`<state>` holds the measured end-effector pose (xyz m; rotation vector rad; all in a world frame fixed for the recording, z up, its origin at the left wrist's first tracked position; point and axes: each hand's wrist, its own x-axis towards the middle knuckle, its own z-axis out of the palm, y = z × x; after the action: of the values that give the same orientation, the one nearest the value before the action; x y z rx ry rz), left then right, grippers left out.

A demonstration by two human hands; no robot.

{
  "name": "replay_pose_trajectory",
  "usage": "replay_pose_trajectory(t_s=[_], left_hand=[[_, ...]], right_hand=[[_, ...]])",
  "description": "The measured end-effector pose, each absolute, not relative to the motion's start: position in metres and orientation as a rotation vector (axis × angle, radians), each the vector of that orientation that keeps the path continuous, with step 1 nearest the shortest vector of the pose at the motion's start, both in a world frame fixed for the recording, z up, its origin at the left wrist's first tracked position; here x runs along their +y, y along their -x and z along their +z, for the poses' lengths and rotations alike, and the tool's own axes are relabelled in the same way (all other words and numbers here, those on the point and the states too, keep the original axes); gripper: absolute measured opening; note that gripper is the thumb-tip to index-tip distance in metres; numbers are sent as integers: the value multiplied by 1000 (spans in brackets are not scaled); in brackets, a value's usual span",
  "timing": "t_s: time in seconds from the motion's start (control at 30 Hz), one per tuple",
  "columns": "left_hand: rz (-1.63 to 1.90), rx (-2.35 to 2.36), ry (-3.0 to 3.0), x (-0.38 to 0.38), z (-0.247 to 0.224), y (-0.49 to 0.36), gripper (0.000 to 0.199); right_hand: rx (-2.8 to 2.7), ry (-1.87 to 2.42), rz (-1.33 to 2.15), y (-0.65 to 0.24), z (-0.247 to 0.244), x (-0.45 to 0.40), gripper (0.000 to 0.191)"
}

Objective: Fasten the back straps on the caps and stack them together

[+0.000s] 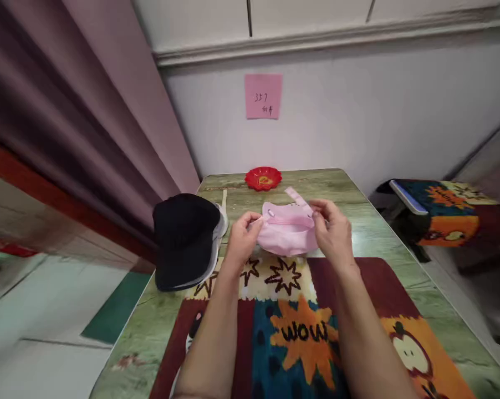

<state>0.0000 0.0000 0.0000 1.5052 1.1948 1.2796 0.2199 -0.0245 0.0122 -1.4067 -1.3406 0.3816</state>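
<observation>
A pale pink cap (286,244) is held between my two hands over the far edge of the patterned mat (353,282), its opening towards me. My left hand (242,238) pinches the cap's left side, beside a small whitish piece. My right hand (333,231) grips its right side with thumb and fingers. A loose pink strap (296,198) sticks up and to the left from near the right fingertips. Left of my left hand lies a black cap (183,233), brim towards me, with a whitish cap partly hidden beneath it.
A red scalloped dish (263,179) stands at the back of the green wood-grain table (433,293). A pink note (263,96) is stuck on the wall behind. Purple curtains (121,94) hang at left. A stool (437,205) with a patterned cover stands at right.
</observation>
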Motion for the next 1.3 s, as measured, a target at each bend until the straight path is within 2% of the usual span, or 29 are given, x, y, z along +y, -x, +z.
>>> replay_pose_trajectory(t_s=[0.23, 0.47, 0.63, 0.93, 1.1, 1.3], left_hand=[[1388, 1169, -1425, -7, -1, -20, 15], [1395, 1120, -1333, -9, 3, -21, 18], [1389, 1106, -1388, -9, 4, -19, 20], [1337, 1132, -1752, -15, 12, -21, 17], [1337, 1139, -1947, -16, 15, -23, 18], [1338, 1198, -2013, -18, 16, -24, 18]], right_hand=[[-1417, 1430, 382, -213, 19, -29, 32], [-1860, 1280, 307, -217, 20, -30, 31], [-1835, 1213, 223, -220, 21, -31, 16], [-1470, 1342, 602, -209, 9, -25, 31], [-1402, 1192, 1050, -203, 6, -23, 35], [-1251, 1111, 1167, -200, 15, -28, 33]])
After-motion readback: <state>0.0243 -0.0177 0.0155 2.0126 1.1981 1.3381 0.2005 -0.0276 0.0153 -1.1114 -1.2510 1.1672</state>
